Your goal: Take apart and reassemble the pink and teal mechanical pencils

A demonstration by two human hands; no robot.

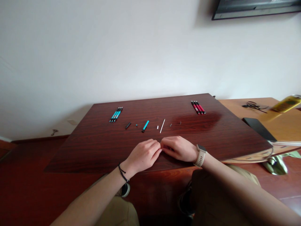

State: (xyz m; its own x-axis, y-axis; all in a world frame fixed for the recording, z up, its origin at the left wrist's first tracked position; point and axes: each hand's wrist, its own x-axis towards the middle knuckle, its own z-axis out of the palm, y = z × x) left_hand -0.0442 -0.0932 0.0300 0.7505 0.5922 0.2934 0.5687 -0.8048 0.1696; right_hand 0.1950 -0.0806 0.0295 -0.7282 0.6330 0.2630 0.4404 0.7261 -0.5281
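My left hand (147, 153) and my right hand (178, 148) meet fingertip to fingertip over the near part of the dark wooden table (101, 147). Both are closed, fingers curled; whatever is between them is hidden. Just beyond lies a loose row of pen parts: a black piece (128, 126), a tiny teal piece (136, 125), a teal barrel with a black end (145, 125), a small white piece (157, 127), a thin white refill (162, 126), a small dark piece that may be a spring (170, 125) and another tiny piece (180, 122).
Several teal pens (116, 114) lie grouped at the table's left, red pens (198, 107) at the back right. A lower wooden surface (287, 122) adjoins on the right, with a black cable (254, 106), a dark flat object (258, 128) and a yellow can (287, 104).
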